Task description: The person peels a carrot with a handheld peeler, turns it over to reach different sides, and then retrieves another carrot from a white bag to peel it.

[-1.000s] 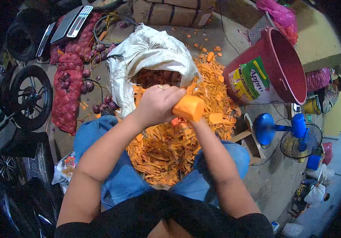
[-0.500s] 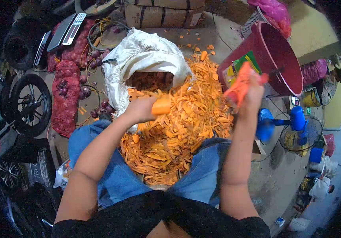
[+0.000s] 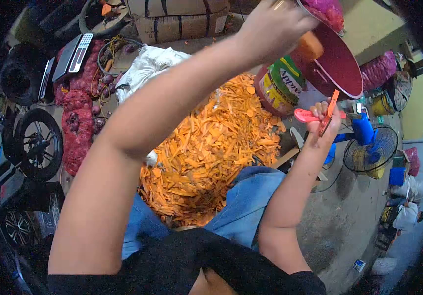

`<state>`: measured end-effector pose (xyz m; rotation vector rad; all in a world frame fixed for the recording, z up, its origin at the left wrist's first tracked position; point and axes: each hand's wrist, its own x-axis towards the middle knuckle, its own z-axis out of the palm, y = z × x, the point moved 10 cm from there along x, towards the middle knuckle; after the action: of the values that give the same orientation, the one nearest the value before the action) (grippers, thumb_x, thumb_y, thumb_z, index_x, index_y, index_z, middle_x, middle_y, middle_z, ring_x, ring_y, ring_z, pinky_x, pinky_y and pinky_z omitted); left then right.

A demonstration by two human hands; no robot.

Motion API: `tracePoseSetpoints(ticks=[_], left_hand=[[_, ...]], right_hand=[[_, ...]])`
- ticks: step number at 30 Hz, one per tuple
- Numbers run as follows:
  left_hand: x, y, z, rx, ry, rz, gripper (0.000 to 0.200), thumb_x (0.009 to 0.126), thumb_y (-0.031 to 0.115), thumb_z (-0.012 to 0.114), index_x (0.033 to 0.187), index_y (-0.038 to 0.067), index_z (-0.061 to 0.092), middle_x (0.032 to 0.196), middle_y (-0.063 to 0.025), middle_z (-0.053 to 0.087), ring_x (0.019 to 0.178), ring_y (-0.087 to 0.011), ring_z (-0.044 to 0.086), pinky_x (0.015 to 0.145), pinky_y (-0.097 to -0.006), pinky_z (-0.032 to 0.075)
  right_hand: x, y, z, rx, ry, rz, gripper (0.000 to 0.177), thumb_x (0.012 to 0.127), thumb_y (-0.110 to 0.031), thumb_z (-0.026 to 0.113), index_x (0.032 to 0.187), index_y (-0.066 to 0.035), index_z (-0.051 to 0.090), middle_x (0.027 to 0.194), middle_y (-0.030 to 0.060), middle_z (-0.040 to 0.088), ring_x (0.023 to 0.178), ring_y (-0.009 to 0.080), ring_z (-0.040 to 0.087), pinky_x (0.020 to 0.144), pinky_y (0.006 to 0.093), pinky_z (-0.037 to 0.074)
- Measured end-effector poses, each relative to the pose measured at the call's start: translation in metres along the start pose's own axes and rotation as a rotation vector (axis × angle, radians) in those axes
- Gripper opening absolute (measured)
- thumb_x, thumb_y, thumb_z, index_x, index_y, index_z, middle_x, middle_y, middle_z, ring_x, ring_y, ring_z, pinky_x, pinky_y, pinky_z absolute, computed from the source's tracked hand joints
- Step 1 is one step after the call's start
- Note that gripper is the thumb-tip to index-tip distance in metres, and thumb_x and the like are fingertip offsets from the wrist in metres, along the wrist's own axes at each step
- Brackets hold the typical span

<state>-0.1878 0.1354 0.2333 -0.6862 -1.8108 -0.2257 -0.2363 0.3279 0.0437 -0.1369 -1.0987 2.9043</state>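
My left hand (image 3: 275, 34) is raised over the mouth of a dark red bucket (image 3: 342, 73), its fingers curled and slightly blurred. An orange peeled carrot piece (image 3: 311, 46) sticks out beneath those fingers, in front of the bucket's inside. Lower right, my right hand (image 3: 325, 118) is closed around a knife with a pink handle (image 3: 306, 116) and a long orange tool that looks like a peeler (image 3: 330, 110). Between my knees lies a large heap of carrot peelings (image 3: 211, 152). A white woven sack (image 3: 147, 66) stands behind it, partly hidden by my left arm.
Net bags of red onions (image 3: 77, 132) and a scale (image 3: 74, 56) lie at the left, beside a motorbike wheel (image 3: 37, 137). Strapped cardboard boxes (image 3: 179, 27) stand at the back. A blue fan (image 3: 369, 150) is on the right, and another person (image 3: 406, 216) sits farther off.
My left hand has swung up and right with the carrot piece, from over the heap to the bucket. My right hand has dropped slightly and turned, still holding its tools.
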Motion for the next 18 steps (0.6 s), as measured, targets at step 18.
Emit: tracePoseSetpoints(ticks=[18], left_hand=[[-0.568,-0.054,-0.016,-0.266,-0.97,-1.527,0.023,0.071,0.02,0.049,0.083,0.0,0.048,0.078,-0.0151,0.054,0.074,-0.0298,0.051,0.064,-0.0371,0.04]], right_hand=[[-0.006,0.08,0.043,-0.311,0.194,0.12,0.015,0.078,-0.02,0.046,0.074,-0.005,0.047,0.052,-0.0007,0.04,0.041,0.0103,0.037,0.036,0.0218,0.03]])
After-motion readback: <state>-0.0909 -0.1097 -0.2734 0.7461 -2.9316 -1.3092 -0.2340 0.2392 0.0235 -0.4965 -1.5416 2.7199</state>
